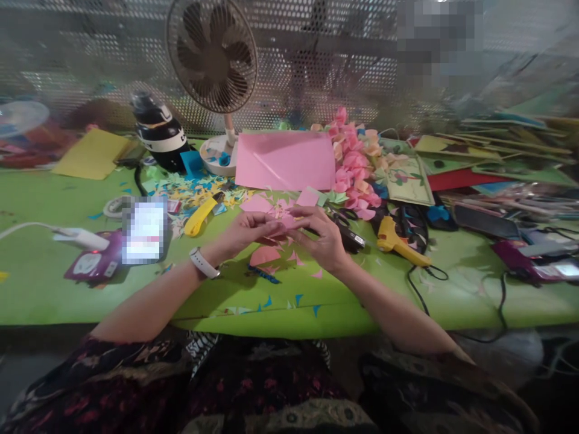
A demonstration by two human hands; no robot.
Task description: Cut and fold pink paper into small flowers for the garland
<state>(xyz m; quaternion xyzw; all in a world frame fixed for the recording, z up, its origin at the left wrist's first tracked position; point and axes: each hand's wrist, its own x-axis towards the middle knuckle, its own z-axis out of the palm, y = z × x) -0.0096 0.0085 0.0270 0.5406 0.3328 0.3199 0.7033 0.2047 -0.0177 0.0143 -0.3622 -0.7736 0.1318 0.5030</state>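
Note:
Between my two hands is a small piece of pink paper (286,222), pinched at its edges above the green table (217,307). My left hand (248,234), with a white band at the wrist, grips its left side between thumb and fingers. On the right side, the fingers of my right hand (322,235) close on the same piece. Just below lies a rounded pink paper cutout (266,255) among pink scraps. Behind my hands rests a large pink sheet (286,160), with a heap of pink paper petals (355,163) to its right.
A yellow cutter (200,217) and a lit phone (145,230) lie at left. To the right are a black stapler-like tool (351,238) and a yellow glue gun (400,241) with a cord. A fan (212,57) and black bottle (160,135) stand at the back.

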